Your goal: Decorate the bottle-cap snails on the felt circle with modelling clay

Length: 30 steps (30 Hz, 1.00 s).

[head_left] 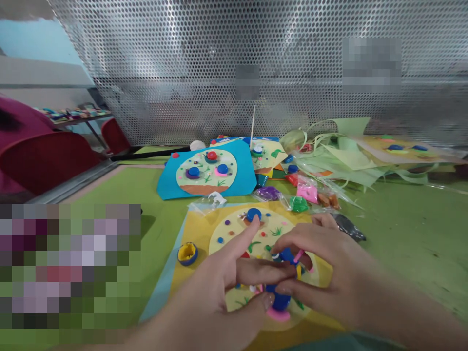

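On a yellow sheet with a pale round panel [226, 229] are small clay shapes. My left hand [234, 278] lies over it with fingers spread. One fingertip overlaps a blue clay disc [254, 213] near the top; its thumb is by a lower blue clay piece [281, 298] with a pink base [278, 314]. My right hand [329, 273] curls in from the right, thumb and finger closed around an upper blue clay piece [287, 254] with a pink strip [299, 256]. The fingers partly hide both pieces. Green clay grass [280, 231] and small dots surround them.
Left of the panel sits a blue-and-yellow clay cup [187, 253]. Behind lie a blue sheet with clay figures [237, 187], bagged purple clay [268, 193], pink clay [307, 191] and black clay [349, 227]. Pale paper scraps [340, 156] lie before a perforated metal wall [204, 63].
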{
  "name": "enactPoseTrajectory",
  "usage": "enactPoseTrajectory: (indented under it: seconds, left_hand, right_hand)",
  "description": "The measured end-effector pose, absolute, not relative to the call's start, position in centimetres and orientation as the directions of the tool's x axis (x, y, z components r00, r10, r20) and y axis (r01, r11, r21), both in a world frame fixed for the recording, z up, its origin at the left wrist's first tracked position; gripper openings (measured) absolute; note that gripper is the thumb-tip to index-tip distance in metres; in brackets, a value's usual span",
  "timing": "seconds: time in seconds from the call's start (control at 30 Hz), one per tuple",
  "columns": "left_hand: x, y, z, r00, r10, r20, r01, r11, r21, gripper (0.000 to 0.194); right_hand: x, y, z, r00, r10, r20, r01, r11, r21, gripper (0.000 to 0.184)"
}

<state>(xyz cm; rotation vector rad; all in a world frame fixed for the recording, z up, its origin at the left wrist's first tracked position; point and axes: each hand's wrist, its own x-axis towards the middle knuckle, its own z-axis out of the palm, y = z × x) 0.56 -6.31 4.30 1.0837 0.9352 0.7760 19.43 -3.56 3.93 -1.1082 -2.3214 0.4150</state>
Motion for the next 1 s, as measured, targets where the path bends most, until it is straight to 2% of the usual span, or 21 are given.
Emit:
enactPoseTrajectory:
  seconds: [0.07, 0.2, 0.4, 0.67, 0.9, 1.0]
  left_hand:
    - [0.8, -6.6, 4.5, 0.404, 0.89, -0.211, -0.12, 0.28, 0.952, 0.079]
    - [0.6, -6.6, 4.0, 0.428, 0.887, -0.172, -0.059, 0.218, 0.974, 0.079]
    - [-0.2, -6.3, 2.7, 0.489, 0.872, -0.016, 0.062, -0.017, 0.998, 0.078]
    - [0.6, -6.4, 4.4, 0.498, 0.846, -0.191, -0.026, 0.235, 0.972, 0.087]
    - [0.2, -6.5, 3.4, 0.509, 0.858, -0.06, 0.049, 0.04, 0.998, 0.079]
    - [0.3, -6.6, 3.2, 0.509, 0.858, -0.073, 0.068, 0.045, 0.997, 0.078]
  right_hand:
    - [19.4, -3.6, 4.0, -0.516, 0.795, 0.321, 0.627, 0.605, -0.49, 0.017]
    - [19.3, -3.6, 4.3, -0.51, 0.805, 0.303, 0.637, 0.59, -0.496, 0.016]
    - [19.1, -3.7, 4.4, -0.513, 0.818, 0.259, 0.658, 0.569, -0.493, 0.016]
    - [18.8, -3.5, 4.5, -0.52, 0.82, 0.24, 0.674, 0.566, -0.474, 0.017]
    - [18.6, -3.8, 4.7, -0.52, 0.831, 0.198, 0.692, 0.546, -0.473, 0.018]
    - [18.3, -3.9, 4.7, -0.524, 0.835, 0.171, 0.694, 0.534, -0.483, 0.022]
